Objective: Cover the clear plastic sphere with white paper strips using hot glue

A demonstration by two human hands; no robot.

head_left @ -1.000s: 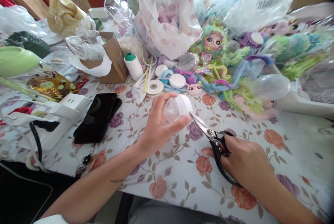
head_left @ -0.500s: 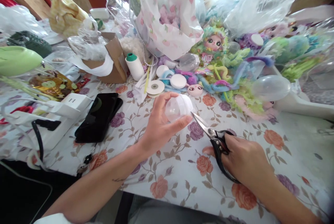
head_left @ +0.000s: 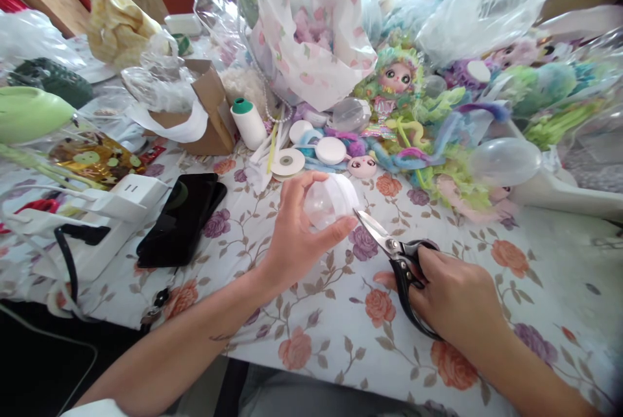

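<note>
Between the thumb and fingers of my left hand [head_left: 299,229] is a clear plastic capsule [head_left: 324,203] with a white rim, held above the flowered tablecloth [head_left: 321,333]. My right hand [head_left: 455,297] grips black-handled scissors [head_left: 389,245]. Their blades look closed or nearly so, and the tips meet the right edge of the capsule, close to my left thumb. Just beyond the capsule lie a small doll face [head_left: 361,166], a white round disc [head_left: 330,150] and a ribbon spool [head_left: 288,162].
Two stacked black phones [head_left: 178,219] lie at the left by a white power strip [head_left: 92,242]. A thread cone [head_left: 248,124] stands before a cardboard box [head_left: 214,112]. Along the back are a strawberry-print bag [head_left: 311,73], a doll [head_left: 396,76] and a clear egg-shaped shell [head_left: 506,163].
Almost nothing differs. The view has shifted very slightly, and both hands keep hold of the capsule and scissors, with the tips still at the capsule's edge.
</note>
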